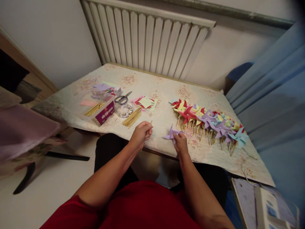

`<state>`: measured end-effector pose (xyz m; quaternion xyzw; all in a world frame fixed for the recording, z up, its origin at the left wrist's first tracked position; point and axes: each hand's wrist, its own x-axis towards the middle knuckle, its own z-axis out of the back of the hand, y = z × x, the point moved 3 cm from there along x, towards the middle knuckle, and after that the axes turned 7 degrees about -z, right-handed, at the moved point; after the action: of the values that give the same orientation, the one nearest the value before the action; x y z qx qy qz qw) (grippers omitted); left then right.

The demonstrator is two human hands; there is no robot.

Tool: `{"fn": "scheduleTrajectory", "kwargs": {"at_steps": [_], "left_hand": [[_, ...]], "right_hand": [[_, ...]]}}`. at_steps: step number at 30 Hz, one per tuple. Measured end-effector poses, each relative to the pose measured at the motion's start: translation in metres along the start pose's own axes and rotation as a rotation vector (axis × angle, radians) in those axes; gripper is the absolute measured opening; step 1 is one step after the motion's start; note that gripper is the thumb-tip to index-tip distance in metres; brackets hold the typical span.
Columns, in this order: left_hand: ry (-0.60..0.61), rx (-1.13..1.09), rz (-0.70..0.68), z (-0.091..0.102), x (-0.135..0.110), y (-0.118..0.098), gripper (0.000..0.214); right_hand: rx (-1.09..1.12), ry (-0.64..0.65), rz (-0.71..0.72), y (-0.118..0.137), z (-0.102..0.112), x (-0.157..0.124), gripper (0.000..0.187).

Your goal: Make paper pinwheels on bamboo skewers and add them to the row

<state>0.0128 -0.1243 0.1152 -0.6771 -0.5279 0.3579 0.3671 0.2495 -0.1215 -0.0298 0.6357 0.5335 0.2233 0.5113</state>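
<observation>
My left hand is closed around a thin wooden stick, whose tip pokes out above the fingers. In my right hand a purple paper pinwheel is pinched at its middle, just over the table's front edge. Beyond my left hand lie a bundle of wooden sticks, a clear dish of shiny pins and a stack of coloured paper squares. To the right of my right hand, finished-looking pinwheels on sticks lie in a long, overlapping row.
Scissors lie behind the dish. At left stands a clear box with a purple label, sticks inside, near more coloured paper. A radiator is behind the flowered tablecloth; a blue curtain hangs at right.
</observation>
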Motion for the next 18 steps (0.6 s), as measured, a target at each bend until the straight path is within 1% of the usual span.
{"fn": "scheduleTrajectory", "kwargs": {"at_steps": [5, 13, 18], "left_hand": [[-0.003, -0.02, 0.008, -0.0003, -0.0006, 0.0007, 0.018], [-0.005, -0.005, 0.053, -0.0008, -0.0014, 0.0015, 0.016], [-0.011, 0.01, 0.059, -0.0018, -0.0023, 0.0012, 0.02]], "right_hand": [[-0.032, 0.001, 0.016, 0.0001, 0.0006, 0.0007, 0.032], [0.004, -0.019, -0.01, 0.0016, -0.0014, -0.001, 0.032], [-0.006, -0.023, -0.007, 0.0037, -0.0031, -0.0026, 0.031]]}}
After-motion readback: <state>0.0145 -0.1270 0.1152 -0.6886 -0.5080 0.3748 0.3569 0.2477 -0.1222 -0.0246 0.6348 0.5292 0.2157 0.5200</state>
